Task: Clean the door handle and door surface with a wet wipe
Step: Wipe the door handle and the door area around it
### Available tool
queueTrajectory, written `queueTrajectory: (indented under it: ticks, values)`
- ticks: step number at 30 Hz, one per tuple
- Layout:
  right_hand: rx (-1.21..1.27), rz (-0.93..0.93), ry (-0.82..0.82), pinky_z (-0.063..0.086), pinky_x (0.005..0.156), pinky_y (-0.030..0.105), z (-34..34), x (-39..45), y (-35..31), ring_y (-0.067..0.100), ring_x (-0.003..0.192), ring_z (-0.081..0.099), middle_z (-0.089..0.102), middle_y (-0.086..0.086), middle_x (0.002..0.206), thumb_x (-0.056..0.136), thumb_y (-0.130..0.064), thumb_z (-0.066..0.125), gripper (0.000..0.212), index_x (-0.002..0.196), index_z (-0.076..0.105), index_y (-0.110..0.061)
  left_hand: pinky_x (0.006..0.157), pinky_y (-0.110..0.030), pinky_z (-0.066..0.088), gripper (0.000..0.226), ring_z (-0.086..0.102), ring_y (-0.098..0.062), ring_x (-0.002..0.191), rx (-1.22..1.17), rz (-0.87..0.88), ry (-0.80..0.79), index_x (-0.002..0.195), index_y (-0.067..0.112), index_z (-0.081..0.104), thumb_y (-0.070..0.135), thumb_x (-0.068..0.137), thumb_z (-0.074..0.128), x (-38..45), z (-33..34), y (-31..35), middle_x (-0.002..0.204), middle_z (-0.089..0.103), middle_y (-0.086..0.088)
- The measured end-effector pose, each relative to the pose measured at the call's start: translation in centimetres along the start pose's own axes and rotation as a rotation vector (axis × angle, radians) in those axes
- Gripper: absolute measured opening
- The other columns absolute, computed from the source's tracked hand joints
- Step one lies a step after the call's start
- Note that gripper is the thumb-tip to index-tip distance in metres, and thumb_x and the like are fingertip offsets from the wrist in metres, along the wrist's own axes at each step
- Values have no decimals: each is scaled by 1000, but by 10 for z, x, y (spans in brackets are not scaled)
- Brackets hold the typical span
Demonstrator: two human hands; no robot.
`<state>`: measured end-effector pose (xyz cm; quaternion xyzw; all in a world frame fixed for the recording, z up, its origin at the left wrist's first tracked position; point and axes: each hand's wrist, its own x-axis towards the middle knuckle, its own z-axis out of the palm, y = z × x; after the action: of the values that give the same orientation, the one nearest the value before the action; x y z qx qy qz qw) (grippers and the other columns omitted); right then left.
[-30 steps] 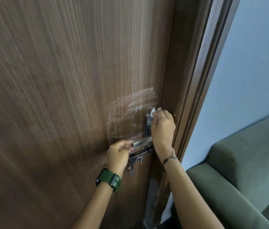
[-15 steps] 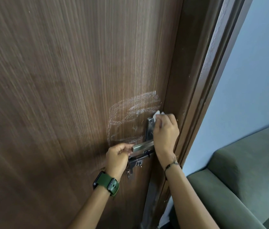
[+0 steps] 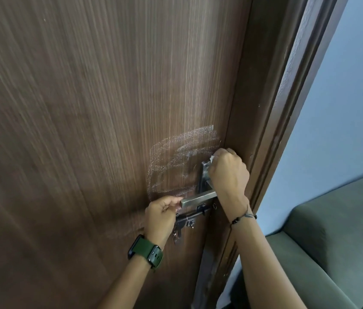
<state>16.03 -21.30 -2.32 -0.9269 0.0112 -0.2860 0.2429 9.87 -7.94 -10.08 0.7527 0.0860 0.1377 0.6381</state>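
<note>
Head view: left hand (image 3: 161, 214) grips the free end of the flat metal handle (image 3: 198, 200); right hand (image 3: 228, 172) holds a crumpled white wipe (image 3: 212, 159) against the upright steel backplate (image 3: 203, 177). Streaky damp patch (image 3: 182, 159) on wood-grain door (image 3: 86, 108); dark bolt (image 3: 192, 216) below.

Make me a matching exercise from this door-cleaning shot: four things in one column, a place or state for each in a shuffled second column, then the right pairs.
Things:
1. wet wipe
2. lever handle
3. green watch
4. damp streaks

Places or states:
A. worn on the left wrist
B. spread over the door surface above the handle
C. bunched in the right hand, at the top of the metal handle plate
D. its free end gripped by the left hand

Pairs: 1-C, 2-D, 3-A, 4-B
</note>
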Motion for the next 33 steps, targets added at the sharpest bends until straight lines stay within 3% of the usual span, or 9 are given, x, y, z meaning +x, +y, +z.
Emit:
queueTrajectory:
  ticks: [2,6,9,13,20,24,28,30,33]
  values:
    - [59,-34,-6,53,72,40,0,-6,-2,36,88,64,61,13,115,87,-5,54,16,98,66,-5,72,-20,46,38,61,-7,78,-9,5,9,80,29,69,-5,80,52,-1,2,1,81,68,2]
    - [19,-231,-8,55,65,39,4,-11,-8,33,84,63,63,16,103,83,7,48,19,89,65,1,70,-20,46,38,61,-7,78,-42,2,28,76,29,69,-5,80,52,-2,4,1,81,68,3]
    - [-25,-165,4,51,61,31,1,-5,-3,32,78,65,64,16,100,83,6,50,17,86,66,0,67,-16,43,40,61,-6,79,-35,6,-2,77,31,68,-5,79,52,-2,2,1,82,68,3]
    - [-60,-216,-46,55,61,35,0,-5,-5,34,76,66,64,16,98,82,6,51,18,88,67,0,68,-20,44,40,61,-9,78,-43,3,5,77,33,68,-5,79,53,-3,1,1,78,67,4]
    - [-103,-248,-55,41,55,28,-3,-3,-7,35,74,65,65,17,94,80,7,52,16,84,66,0,69,-18,43,45,61,-7,78,-56,-2,19,73,37,66,-6,78,53,-4,3,2,75,66,7]
    - [-102,-294,-42,51,58,35,-1,-2,-1,35,76,64,64,18,94,79,8,54,15,85,66,2,71,-18,44,46,61,-8,80,-45,8,13,72,39,65,-5,78,53,-5,3,0,77,66,8]
    - [-60,-287,45,53,56,37,5,-8,0,37,72,63,65,21,85,73,13,58,14,80,67,5,62,-4,45,41,60,0,77,-20,33,18,76,33,68,-4,78,53,-4,4,1,76,67,10]
    - [-34,-303,93,55,54,38,12,-13,1,37,70,62,63,23,84,72,16,60,14,80,65,6,61,-5,45,44,61,-1,75,-27,30,29,73,36,66,-5,78,52,-5,4,2,73,66,11]
    - [2,-177,111,52,53,36,24,-30,10,38,66,61,62,23,85,69,22,57,20,81,63,7,61,-8,46,42,62,-2,77,-31,37,32,74,32,67,-6,78,50,-6,4,2,75,68,10]
